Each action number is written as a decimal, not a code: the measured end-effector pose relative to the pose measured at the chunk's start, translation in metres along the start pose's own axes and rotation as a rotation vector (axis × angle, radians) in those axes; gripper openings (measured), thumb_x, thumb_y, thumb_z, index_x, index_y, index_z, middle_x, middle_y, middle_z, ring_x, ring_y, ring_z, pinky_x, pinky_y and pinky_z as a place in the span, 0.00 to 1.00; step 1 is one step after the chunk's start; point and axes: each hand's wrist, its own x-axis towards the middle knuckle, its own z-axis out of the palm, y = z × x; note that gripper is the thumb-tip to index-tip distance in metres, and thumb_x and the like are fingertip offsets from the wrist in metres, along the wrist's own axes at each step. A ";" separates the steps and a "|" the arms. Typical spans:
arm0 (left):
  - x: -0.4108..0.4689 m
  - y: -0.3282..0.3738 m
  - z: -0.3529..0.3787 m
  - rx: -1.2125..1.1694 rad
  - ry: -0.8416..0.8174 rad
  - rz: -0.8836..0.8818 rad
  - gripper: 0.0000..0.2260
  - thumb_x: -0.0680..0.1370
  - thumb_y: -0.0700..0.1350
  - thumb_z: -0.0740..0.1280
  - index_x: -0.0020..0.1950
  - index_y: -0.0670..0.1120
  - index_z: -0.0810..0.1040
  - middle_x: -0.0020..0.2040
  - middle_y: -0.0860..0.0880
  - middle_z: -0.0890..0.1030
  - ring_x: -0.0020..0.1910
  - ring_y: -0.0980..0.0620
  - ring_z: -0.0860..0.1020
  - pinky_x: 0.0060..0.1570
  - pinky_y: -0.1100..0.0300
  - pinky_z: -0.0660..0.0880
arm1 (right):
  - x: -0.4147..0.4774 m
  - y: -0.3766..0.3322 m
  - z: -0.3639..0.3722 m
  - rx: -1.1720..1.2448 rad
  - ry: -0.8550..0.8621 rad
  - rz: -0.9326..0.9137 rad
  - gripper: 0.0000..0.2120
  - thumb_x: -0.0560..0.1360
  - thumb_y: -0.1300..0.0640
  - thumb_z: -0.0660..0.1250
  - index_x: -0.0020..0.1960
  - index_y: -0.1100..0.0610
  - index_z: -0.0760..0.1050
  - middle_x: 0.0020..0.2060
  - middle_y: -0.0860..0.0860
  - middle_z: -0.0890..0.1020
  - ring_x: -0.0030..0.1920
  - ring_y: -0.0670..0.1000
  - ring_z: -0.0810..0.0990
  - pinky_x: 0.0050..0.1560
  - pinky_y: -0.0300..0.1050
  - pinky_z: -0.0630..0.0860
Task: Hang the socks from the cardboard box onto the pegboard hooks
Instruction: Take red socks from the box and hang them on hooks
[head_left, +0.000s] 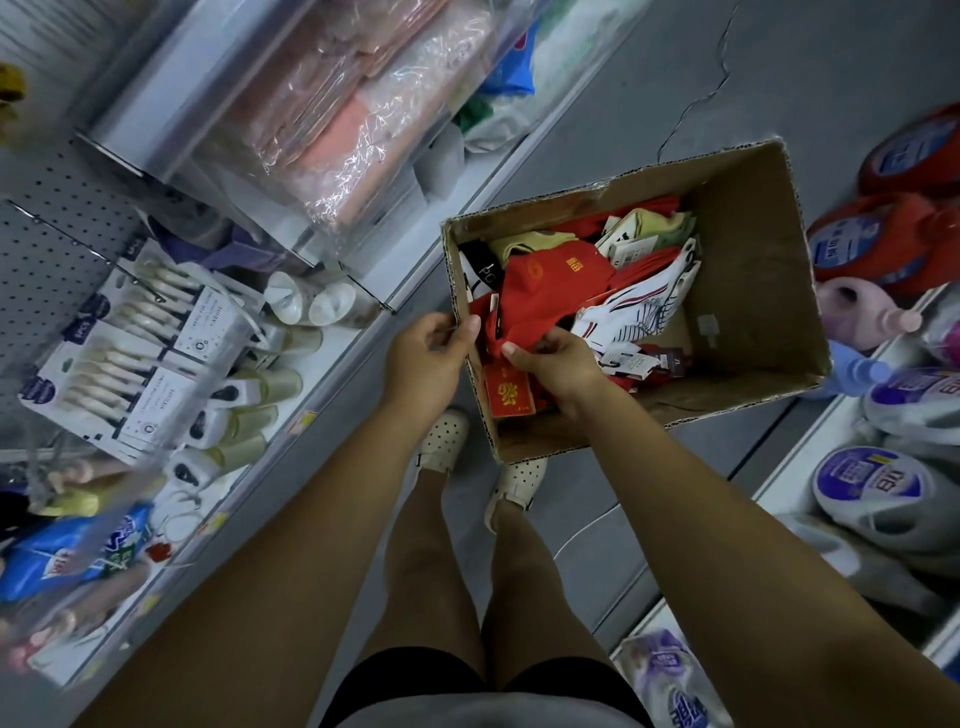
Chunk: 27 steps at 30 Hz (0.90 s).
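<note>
left hand (431, 353) pinches the box (753, 260) at its left rim; right hand (558, 361) grips red socks (545, 280) inside, near that edge. risk: tangled tags drag neighbouring pairs out as we lift.

I only get one feed: wide-angle head cam, looking almost straight down, close over the cardboard box (753, 270), the wearer's shoes (444, 439) mid-frame.

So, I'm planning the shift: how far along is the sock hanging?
Early, by the look: no socks hang on the visible pegboard. The right hand grips red socks in the cardboard box while the left hand holds its rim. Inside, white striped socks and yellow socks lie piled, unhung.
</note>
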 end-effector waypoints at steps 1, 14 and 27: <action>0.000 0.000 0.000 -0.002 -0.006 -0.002 0.22 0.75 0.63 0.69 0.58 0.47 0.81 0.53 0.49 0.85 0.55 0.50 0.83 0.59 0.44 0.80 | 0.000 0.000 -0.001 0.007 -0.004 0.019 0.16 0.70 0.57 0.79 0.55 0.60 0.80 0.51 0.57 0.86 0.53 0.58 0.85 0.59 0.61 0.80; -0.053 0.029 0.010 0.073 0.112 -0.061 0.30 0.78 0.63 0.67 0.73 0.47 0.70 0.70 0.48 0.72 0.67 0.51 0.74 0.57 0.59 0.71 | -0.104 -0.043 -0.043 0.362 -0.063 -0.033 0.13 0.78 0.60 0.70 0.57 0.69 0.76 0.49 0.60 0.85 0.53 0.60 0.84 0.63 0.60 0.78; -0.169 0.067 0.036 -0.541 -0.220 -0.207 0.20 0.73 0.54 0.76 0.60 0.45 0.82 0.49 0.39 0.86 0.41 0.43 0.85 0.44 0.50 0.82 | -0.244 -0.028 -0.067 0.550 -0.218 -0.065 0.16 0.81 0.58 0.64 0.65 0.65 0.74 0.49 0.57 0.86 0.49 0.52 0.84 0.59 0.50 0.81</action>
